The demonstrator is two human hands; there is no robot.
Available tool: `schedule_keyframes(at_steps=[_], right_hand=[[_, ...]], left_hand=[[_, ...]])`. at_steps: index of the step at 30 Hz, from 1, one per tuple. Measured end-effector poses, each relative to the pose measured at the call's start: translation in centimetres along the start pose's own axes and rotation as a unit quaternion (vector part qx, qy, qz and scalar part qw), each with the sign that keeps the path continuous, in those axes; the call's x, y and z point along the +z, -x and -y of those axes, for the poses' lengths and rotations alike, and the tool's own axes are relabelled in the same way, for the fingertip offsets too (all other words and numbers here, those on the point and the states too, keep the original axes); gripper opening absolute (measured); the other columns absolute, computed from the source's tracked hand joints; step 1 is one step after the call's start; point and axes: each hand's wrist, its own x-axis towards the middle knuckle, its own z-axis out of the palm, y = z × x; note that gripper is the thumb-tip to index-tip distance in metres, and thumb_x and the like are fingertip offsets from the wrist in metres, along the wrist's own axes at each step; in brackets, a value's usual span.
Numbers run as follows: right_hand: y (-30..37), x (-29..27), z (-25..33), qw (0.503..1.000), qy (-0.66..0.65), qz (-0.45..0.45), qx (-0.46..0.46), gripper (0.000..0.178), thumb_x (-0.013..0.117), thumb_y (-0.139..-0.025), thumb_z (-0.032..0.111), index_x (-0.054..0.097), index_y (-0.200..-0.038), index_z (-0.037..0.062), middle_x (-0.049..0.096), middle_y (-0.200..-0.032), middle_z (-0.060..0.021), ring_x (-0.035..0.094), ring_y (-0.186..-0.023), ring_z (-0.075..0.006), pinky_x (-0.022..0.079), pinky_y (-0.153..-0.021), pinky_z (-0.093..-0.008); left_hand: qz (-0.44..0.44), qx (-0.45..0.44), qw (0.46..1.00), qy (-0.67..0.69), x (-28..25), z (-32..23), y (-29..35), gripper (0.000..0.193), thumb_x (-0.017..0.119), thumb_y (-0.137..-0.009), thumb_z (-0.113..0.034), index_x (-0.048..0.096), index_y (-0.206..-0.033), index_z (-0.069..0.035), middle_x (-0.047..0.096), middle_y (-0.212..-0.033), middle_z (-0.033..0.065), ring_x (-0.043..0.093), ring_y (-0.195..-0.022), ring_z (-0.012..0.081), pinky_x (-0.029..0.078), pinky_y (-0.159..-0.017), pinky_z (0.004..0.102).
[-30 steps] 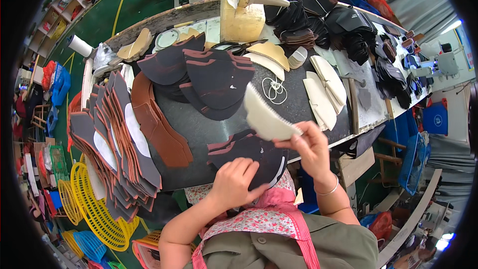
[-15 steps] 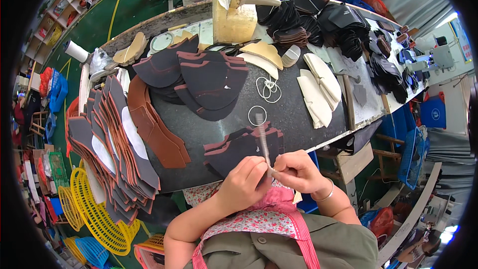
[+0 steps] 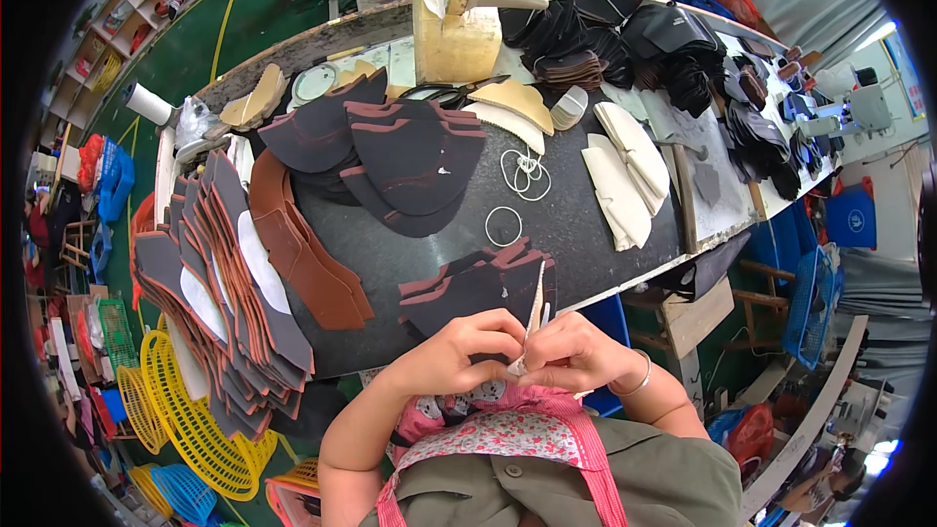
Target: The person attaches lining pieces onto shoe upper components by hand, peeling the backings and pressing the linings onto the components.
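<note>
Close to my body, just past the bench's near edge, my left hand (image 3: 480, 349) and my right hand (image 3: 574, 351) meet with bent fingers. Both pinch a thin off-white piece (image 3: 536, 299), seen nearly edge-on; its narrow end stands up between them, and the fingers hide the lower part. Just beyond the hands lies a small stack of dark pieces with reddish-brown edges (image 3: 454, 295). Farther out on the black bench top (image 3: 400, 259) are a ring of white cord (image 3: 488, 225), a tangled white cord (image 3: 525, 176) and several cream curved pieces (image 3: 612, 190).
Left are brown curved pieces (image 3: 307, 263) and a tall stack of grey-and-brown pieces (image 3: 234, 303). Dark pieces (image 3: 415, 161) lie mid-bench. A yellowish block with a horn-shaped arm (image 3: 454, 44) stands behind, black pieces (image 3: 673, 44) at far right. Yellow baskets (image 3: 181, 410) stand lower left.
The off-white piece, blurred and leaning left before, now leans slightly right and shows as a thin edge. My fingers have shifted their grip, and the right hand has come slightly closer to the left.
</note>
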Motion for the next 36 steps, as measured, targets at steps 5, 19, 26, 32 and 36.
schedule_keyframes(at_steps=[5, 19, 26, 32, 36], right_hand=[[0.6, -1.0, -0.9, 0.996, -0.033, -0.082, -0.021, 0.013, 0.069, -0.077, 0.003, 0.058, -0.069, 0.0019, 0.058, -0.085, -0.0099, 0.057, -0.08, -0.0221, 0.043, -0.066, -0.032], [4.8, -4.9, -0.7, 0.924, 0.187, -0.19, 0.273, 0.017, 0.063, -0.084, 0.007, 0.047, -0.081, 0.002, 0.055, -0.072, -0.0068, 0.048, -0.057, -0.0127, 0.04, -0.053, -0.026], [1.0, 0.5, 1.6, 0.981, 0.141, -0.087, 0.098, 0.035, 0.082, -0.064, 0.012, 0.053, -0.081, 0.0043, 0.054, -0.076, -0.0069, 0.055, -0.069, -0.0226, 0.044, -0.06, -0.031], [-0.4, 0.3, 0.1, 0.993, 0.097, -0.026, 0.056, 0.022, 0.074, -0.073, 0.006, 0.055, -0.083, 0.0029, 0.055, -0.08, -0.0073, 0.057, -0.071, -0.0206, 0.045, -0.062, -0.0299], [0.9, -1.0, -2.0, 0.905, -0.393, -0.149, 0.07, 0.027, 0.069, -0.082, 0.02, 0.056, -0.093, -0.0016, 0.056, -0.092, -0.0109, 0.058, -0.082, -0.0218, 0.048, -0.071, -0.0314]], left_hand=[[-0.104, 0.048, 0.987, 0.113, 0.6, 1.7, 0.2, 0.013, 0.062, -0.082, 0.0, 0.059, -0.094, 0.001, 0.057, -0.1, 0.009, 0.056, -0.093, 0.0179, 0.044, -0.081, 0.0304], [-0.327, -0.036, 0.922, 0.203, 1.0, 1.9, 2.8, 0.017, 0.046, -0.084, -0.016, 0.05, -0.084, 0.001, 0.062, -0.088, 0.0172, 0.059, -0.076, 0.0163, 0.047, -0.07, 0.028], [-0.175, -0.006, 0.984, -0.039, 3.9, -0.3, 0.4, 0.013, 0.057, -0.081, -0.009, 0.054, -0.088, 0.001, 0.056, -0.085, 0.0118, 0.057, -0.069, 0.0226, 0.046, -0.064, 0.0318], [-0.166, -0.005, 0.981, -0.099, 3.0, -0.9, 1.6, 0.017, 0.063, -0.082, -0.012, 0.055, -0.089, 0.001, 0.058, -0.09, 0.0107, 0.059, -0.074, 0.0214, 0.048, -0.066, 0.0302], [-0.357, 0.037, 0.929, 0.093, 1.8, 0.7, 3.5, 0.015, 0.052, -0.087, -0.008, 0.054, -0.078, 0.003, 0.058, -0.112, 0.0234, 0.063, -0.096, 0.0283, 0.052, -0.083, 0.0362]])
